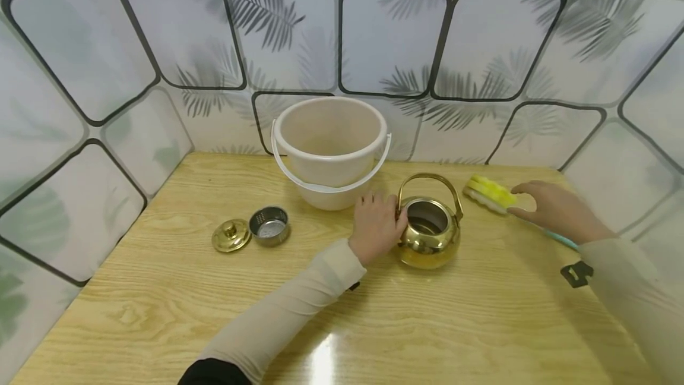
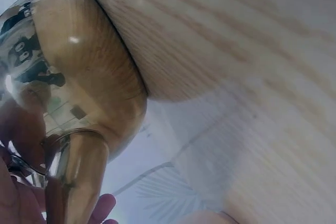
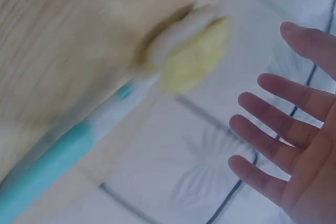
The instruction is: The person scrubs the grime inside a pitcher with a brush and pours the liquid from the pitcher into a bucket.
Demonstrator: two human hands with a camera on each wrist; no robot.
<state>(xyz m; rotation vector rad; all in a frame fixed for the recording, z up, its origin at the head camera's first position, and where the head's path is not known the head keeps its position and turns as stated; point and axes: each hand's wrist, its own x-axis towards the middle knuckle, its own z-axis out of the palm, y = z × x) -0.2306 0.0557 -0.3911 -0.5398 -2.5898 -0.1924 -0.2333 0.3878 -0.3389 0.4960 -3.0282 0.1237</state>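
Note:
A shiny brass kettle (image 1: pixel 430 249), its hoop handle raised and its top uncovered, stands on the table right of centre. My left hand (image 1: pixel 378 224) is at its left side; in the left wrist view the fingers (image 2: pixel 104 208) curl round the kettle's spout (image 2: pixel 84 177). Farther right lies a long-handled scrub brush (image 1: pixel 488 193) with a yellow and white head and a teal handle (image 3: pixel 52 169). My right hand (image 1: pixel 558 210) hovers beside the brush head, thumb and fingers spread, holding nothing.
A white bucket (image 1: pixel 331 162) with its handle hanging down in front stands behind the kettle, near the patterned wall (image 1: pixel 395 40). To the left, a brass lid (image 1: pixel 231 236) and a metal strainer cup (image 1: pixel 269 227) sit on the wooden table (image 1: pixel 176 290).

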